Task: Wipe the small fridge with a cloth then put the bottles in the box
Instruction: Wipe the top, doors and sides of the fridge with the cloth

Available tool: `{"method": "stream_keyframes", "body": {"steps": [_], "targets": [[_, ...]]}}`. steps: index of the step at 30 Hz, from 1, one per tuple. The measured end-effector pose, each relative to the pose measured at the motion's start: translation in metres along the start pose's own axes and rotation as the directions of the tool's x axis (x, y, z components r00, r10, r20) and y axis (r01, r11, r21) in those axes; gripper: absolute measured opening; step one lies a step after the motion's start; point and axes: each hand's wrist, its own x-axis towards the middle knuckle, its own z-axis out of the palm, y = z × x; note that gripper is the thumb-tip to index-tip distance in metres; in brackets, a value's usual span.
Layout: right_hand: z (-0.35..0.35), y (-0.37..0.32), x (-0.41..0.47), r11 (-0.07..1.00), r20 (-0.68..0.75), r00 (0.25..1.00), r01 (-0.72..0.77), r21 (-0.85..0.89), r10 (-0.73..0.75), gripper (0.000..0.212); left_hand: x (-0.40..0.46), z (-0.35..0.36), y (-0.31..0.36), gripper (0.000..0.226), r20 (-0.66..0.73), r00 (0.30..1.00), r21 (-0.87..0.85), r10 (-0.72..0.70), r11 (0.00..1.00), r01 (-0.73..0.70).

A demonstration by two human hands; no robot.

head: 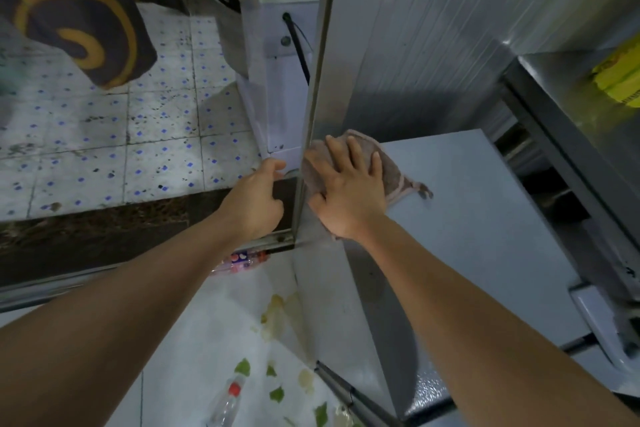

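Note:
The small fridge (pixel 485 236) is a pale grey-white box seen from above at the right. A brown cloth (pixel 391 172) lies on its far left corner, and my right hand (pixel 346 191) presses flat on it with fingers spread. My left hand (pixel 256 198) is loosely curled beside the metal door frame (pixel 320 80), holding nothing I can see. A clear plastic bottle with a red cap (pixel 227 404) lies on the floor at the bottom. Another bottle with a purple and red label (pixel 242 260) lies on the floor near the frame's base, partly behind my left forearm.
A metal partition wall (pixel 433 28) rises behind the fridge. A steel shelf unit (pixel 571 149) with a yellow pack (pixel 620 80) stands at the right. A dark cloth with a yellow swirl (pixel 76 17) hangs at the top left over the spotted tile floor (pixel 104 149). Green scraps (pixel 277 392) litter the white floor.

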Motion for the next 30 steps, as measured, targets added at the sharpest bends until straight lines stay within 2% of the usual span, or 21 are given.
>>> {"method": "stream_keyframes", "body": {"steps": [5,9,14,18,20,24,26,28,30], "targets": [[0.001,0.001,-0.094,0.998,-0.006,1.0,0.028,0.058,-0.028,0.071,-0.018,0.0,0.016,0.057,-0.038,0.999,-0.008,0.037,0.999,-0.037],[0.004,0.002,-0.162,0.999,0.038,0.998,0.038,0.037,-0.04,0.072,-0.032,0.014,0.039,0.053,-0.049,0.995,0.014,0.087,0.996,-0.087],[0.004,0.02,-0.155,0.995,0.029,0.998,0.046,0.09,-0.049,0.063,-0.033,0.038,0.059,0.053,-0.051,0.99,0.068,0.128,0.99,-0.125],[0.003,0.069,-0.118,0.993,-0.013,0.997,-0.068,0.092,0.07,0.062,-0.026,0.041,0.062,0.042,-0.164,0.972,0.117,0.17,0.981,-0.152],[0.003,0.105,-0.111,0.985,-0.017,0.986,-0.162,0.053,0.163,0.063,-0.024,0.043,0.066,0.035,-0.212,0.951,0.194,0.225,0.963,-0.184],[0.0,0.181,-0.117,0.891,-0.006,0.892,-0.451,0.057,0.452,0.069,-0.03,0.06,0.075,0.035,-0.192,0.943,0.403,0.274,0.898,-0.179],[-0.002,0.195,-0.122,0.839,0.004,0.842,-0.538,0.082,0.54,0.065,-0.037,0.071,0.076,0.038,-0.19,0.942,0.457,0.278,0.874,-0.166],[-0.003,0.182,-0.128,0.834,0.013,0.836,-0.549,0.062,0.549,0.064,-0.043,0.078,0.076,0.043,-0.195,0.939,0.469,0.282,0.868,-0.163],[0.001,0.146,-0.142,0.882,0.01,0.883,-0.468,0.052,0.469,0.064,-0.048,0.08,0.076,0.046,-0.19,0.941,0.455,0.28,0.874,-0.169]]}}
